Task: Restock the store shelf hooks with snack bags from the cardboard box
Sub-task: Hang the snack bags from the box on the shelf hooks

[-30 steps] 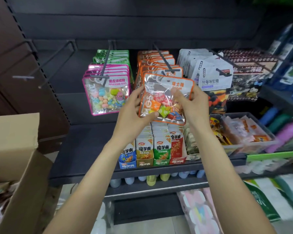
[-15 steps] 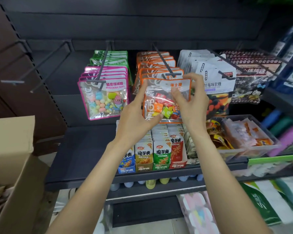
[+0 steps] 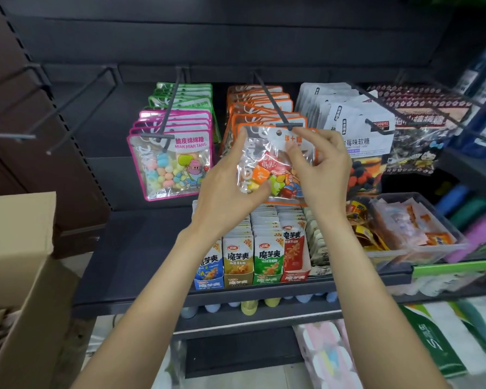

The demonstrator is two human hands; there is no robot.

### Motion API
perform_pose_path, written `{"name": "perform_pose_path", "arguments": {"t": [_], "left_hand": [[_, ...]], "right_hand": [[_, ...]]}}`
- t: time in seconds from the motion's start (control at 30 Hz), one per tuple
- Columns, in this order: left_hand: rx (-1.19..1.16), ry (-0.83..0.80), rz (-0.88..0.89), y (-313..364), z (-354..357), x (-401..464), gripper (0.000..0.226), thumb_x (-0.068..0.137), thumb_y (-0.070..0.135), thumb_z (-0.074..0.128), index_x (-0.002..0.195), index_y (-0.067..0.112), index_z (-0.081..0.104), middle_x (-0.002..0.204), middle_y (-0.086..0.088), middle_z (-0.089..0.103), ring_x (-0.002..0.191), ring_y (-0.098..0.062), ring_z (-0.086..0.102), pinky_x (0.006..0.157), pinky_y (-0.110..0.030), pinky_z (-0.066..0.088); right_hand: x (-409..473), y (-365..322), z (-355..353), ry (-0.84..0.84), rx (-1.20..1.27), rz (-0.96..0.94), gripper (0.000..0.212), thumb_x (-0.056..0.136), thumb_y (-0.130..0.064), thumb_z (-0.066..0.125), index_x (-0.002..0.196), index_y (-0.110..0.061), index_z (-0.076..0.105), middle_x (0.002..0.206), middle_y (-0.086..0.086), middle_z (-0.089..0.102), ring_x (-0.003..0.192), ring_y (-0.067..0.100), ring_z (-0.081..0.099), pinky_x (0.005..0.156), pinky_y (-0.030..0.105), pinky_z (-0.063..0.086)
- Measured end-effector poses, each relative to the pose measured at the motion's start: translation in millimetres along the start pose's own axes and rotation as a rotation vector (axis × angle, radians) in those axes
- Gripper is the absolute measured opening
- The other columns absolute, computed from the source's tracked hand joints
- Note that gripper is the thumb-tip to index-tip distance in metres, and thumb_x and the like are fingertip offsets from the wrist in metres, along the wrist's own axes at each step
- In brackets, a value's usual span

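Hanging a bag is the step in hand: both hands hold one orange-edged snack bag up to the tip of the middle hook, in front of the row of like bags already on it. The left hand grips the bag's left side, thumb across its front; the right hand pinches the white header near the punched hole (which sits just below the hook's crossbar, not yet threaded, as far as I can judge). Next, the hole must be raised and lined up with the hook's end, then pushed back. The cardboard box waits at the lower left, beside the shelf.
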State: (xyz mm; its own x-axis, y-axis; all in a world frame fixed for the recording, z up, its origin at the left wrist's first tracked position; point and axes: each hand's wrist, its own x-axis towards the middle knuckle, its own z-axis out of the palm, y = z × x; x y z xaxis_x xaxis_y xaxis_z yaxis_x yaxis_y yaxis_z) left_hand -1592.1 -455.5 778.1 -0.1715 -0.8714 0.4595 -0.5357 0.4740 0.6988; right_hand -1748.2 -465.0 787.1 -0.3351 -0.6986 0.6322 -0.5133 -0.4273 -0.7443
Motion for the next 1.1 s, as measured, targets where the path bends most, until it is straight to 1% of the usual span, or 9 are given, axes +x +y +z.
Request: {"name": "perform_pose_path", "arguments": {"t": [0.07, 0.17, 0.23, 0.3, 0.4, 0.53, 0.63, 0.87, 1.1], "left_hand": [[-0.012, 0.005, 0.001, 3, -1, -1, 0.089, 0.085, 0.027, 0.068, 0.154, 0.028, 0.012, 0.152, 0.010, 0.034, 0.129, 0.006, 0.031, 0.090, 0.005, 0.022], [0.014, 0.000, 0.015, 4, -2, 1, 0.086, 0.087, 0.029, 0.067, 0.154, 0.028, 0.013, 0.149, 0.010, 0.037, 0.126, 0.006, 0.031, 0.091, -0.001, 0.026], [0.112, 0.006, 0.019, -1, -3, 8, 0.084, 0.088, 0.032, 0.065, 0.154, 0.030, 0.013, 0.140, 0.003, 0.047, 0.117, -0.002, 0.043, 0.085, -0.014, 0.032], [0.253, 0.028, 0.017, -8, -3, 17, 0.081, 0.090, 0.035, 0.062, 0.154, 0.031, 0.011, 0.121, -0.004, 0.050, 0.096, -0.007, 0.044, 0.073, -0.015, 0.027], [0.379, 0.021, 0.006, -12, 1, 31, 0.078, 0.093, 0.034, 0.059, 0.154, 0.027, 0.010, 0.122, -0.007, 0.043, 0.090, -0.013, 0.046, 0.070, -0.019, 0.031], [0.430, 0.050, 0.000, -13, 7, 39, 0.078, 0.095, 0.032, 0.056, 0.154, 0.022, 0.007, 0.134, -0.013, 0.037, 0.098, -0.027, 0.057, 0.086, -0.039, 0.048], [0.407, 0.074, 0.025, -13, 8, 33, 0.079, 0.094, 0.026, 0.058, 0.154, 0.022, 0.007, 0.139, -0.013, 0.035, 0.099, -0.026, 0.059, 0.075, -0.030, 0.042], [0.394, 0.088, 0.065, 1, 9, -3, 0.077, 0.093, 0.020, 0.059, 0.154, 0.017, 0.012, 0.160, -0.012, 0.004, 0.138, -0.026, 0.033, 0.091, -0.027, 0.043], [0.433, 0.163, 0.076, 19, -19, -49, 0.057, 0.092, 0.025, 0.055, 0.146, 0.020, 0.036, 0.144, -0.004, 0.041, 0.131, -0.021, 0.040, 0.085, -0.035, 0.047]], "right_hand": [[-2, 3, 1, 0.018, 0.014, 0.034, 0.024, 0.089, -0.026, 0.068, 0.112, -0.024, 0.071, 0.100, -0.008, 0.052, 0.079, 0.007, 0.049, 0.070, 0.015, 0.040], [-4, 6, 3, 0.035, -0.009, 0.056, 0.027, 0.089, -0.030, 0.068, 0.115, -0.026, 0.069, 0.104, -0.002, 0.054, 0.077, 0.007, 0.048, 0.074, 0.023, 0.044], [-6, 10, 7, 0.005, -0.127, -0.002, 0.036, 0.089, -0.037, 0.067, 0.123, -0.025, 0.065, 0.112, 0.002, 0.051, 0.077, 0.007, 0.047, 0.074, 0.022, 0.042], [-8, 15, 14, -0.066, -0.286, -0.073, 0.052, 0.086, -0.046, 0.068, 0.132, -0.024, 0.058, 0.126, 0.008, 0.045, 0.087, 0.009, 0.050, 0.074, 0.021, 0.041], [-4, 23, 25, -0.088, -0.395, -0.123, 0.063, 0.080, -0.050, 0.072, 0.133, -0.020, 0.057, 0.132, 0.014, 0.039, 0.109, 0.026, 0.053, 0.074, 0.032, 0.050], [5, 24, 36, -0.047, -0.481, -0.122, 0.056, 0.080, -0.049, 0.072, 0.125, -0.018, 0.060, 0.132, 0.017, 0.040, 0.118, 0.031, 0.047, 0.073, 0.038, 0.053], [2, 27, 36, -0.036, -0.522, -0.133, 0.057, 0.082, -0.051, 0.068, 0.127, -0.019, 0.058, 0.137, 0.019, 0.038, 0.123, 0.034, 0.042, 0.084, 0.041, 0.051], [-10, 26, 28, -0.030, -0.555, -0.152, 0.060, 0.085, -0.045, 0.066, 0.139, -0.023, 0.050, 0.148, 0.023, 0.031, 0.133, 0.038, 0.033, 0.101, 0.045, 0.039], [-42, 14, 13, -0.008, -0.452, -0.213, 0.048, 0.093, -0.041, 0.058, 0.135, -0.019, 0.053, 0.148, 0.021, 0.032, 0.136, 0.033, 0.028, 0.108, 0.042, 0.028]]}}
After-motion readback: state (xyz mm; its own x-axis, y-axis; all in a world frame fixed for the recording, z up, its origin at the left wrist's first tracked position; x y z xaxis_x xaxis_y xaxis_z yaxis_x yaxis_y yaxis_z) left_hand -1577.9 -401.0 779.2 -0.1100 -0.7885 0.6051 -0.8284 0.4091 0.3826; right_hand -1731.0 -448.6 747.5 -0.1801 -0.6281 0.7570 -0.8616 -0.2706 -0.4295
